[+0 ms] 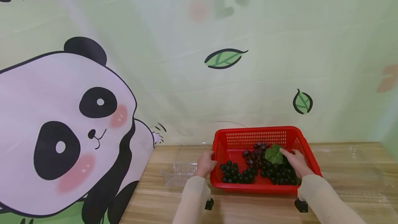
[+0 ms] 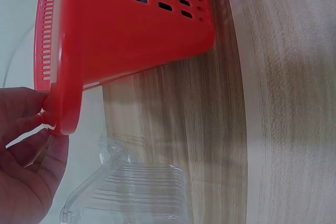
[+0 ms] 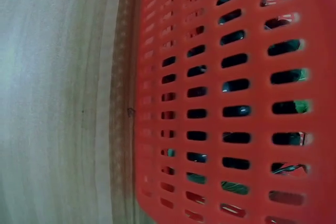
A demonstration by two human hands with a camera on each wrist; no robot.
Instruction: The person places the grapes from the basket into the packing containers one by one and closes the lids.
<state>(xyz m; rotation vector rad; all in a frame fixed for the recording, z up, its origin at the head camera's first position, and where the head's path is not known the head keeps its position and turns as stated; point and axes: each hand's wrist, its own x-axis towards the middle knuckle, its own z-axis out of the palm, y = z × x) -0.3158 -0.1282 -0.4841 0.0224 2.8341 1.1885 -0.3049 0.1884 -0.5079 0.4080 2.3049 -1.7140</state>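
Observation:
A red plastic basket (image 1: 258, 190) with slotted walls stands on the wooden table, close to the backdrop. My left hand (image 1: 205, 164) grips its left rim, thumb and fingers pinching the edge (image 2: 67, 77). Inside, black grapes (image 1: 234, 175) lie at the front left and reddish-purple grapes (image 1: 255, 156) near the middle. A bunch of black grapes (image 1: 276, 174) with a green leaf (image 1: 274, 154) lies at the right. My right hand (image 1: 296, 161) reaches over the right rim and holds this bunch at the leaf, most of its fingers hidden. Dark grapes show through the slots in the right wrist view.
A clear plastic container (image 2: 136, 192) sits on the table left of the basket. More clear plastic (image 1: 354, 168) lies on the right. Behind the table hangs a pale green backdrop (image 1: 174, 61) with a printed panda and leaves.

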